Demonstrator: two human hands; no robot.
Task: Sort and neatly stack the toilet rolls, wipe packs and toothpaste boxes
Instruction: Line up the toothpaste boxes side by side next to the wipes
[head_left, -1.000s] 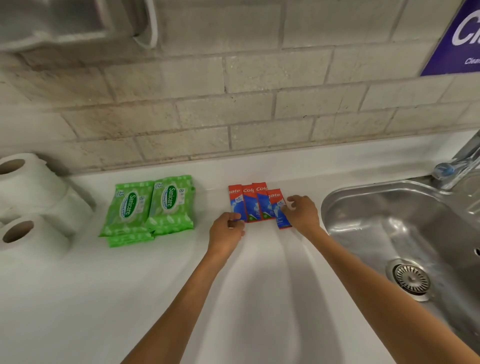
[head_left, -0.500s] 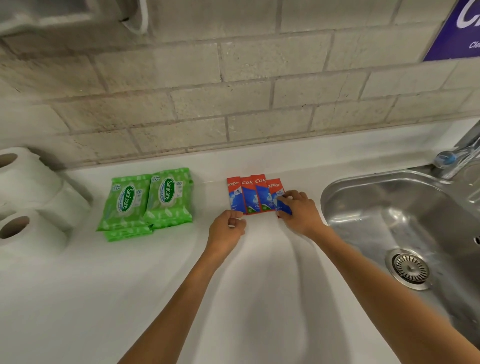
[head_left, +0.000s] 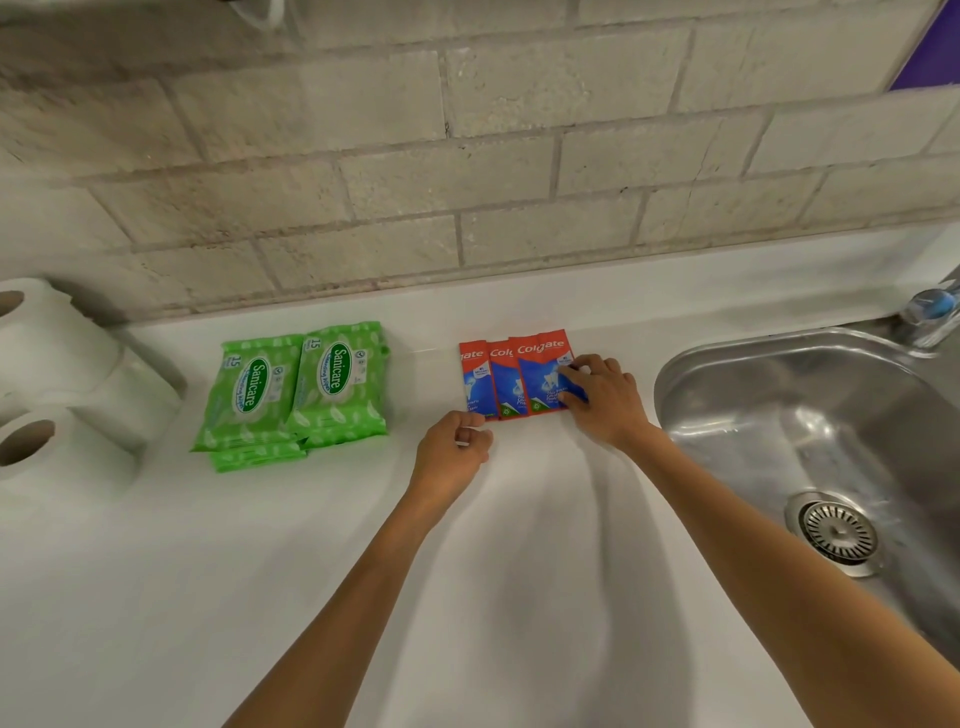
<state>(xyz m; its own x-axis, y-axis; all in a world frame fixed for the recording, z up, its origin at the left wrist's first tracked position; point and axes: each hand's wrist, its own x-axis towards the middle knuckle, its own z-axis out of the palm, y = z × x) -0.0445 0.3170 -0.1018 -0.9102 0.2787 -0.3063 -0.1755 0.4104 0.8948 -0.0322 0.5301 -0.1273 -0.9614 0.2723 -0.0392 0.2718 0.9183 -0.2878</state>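
1. Red-and-blue cardboard toothpaste boxes lie flat in an overlapping row on the white countertop, near the stainless steel sink.
2. The right hand has its fingers curled round the rightmost box's edge.
3. The left hand sits just below the row in a loose fist, holding nothing.
4. Green plastic wipe packs are stacked to the left, with white paper toilet rolls beyond them.
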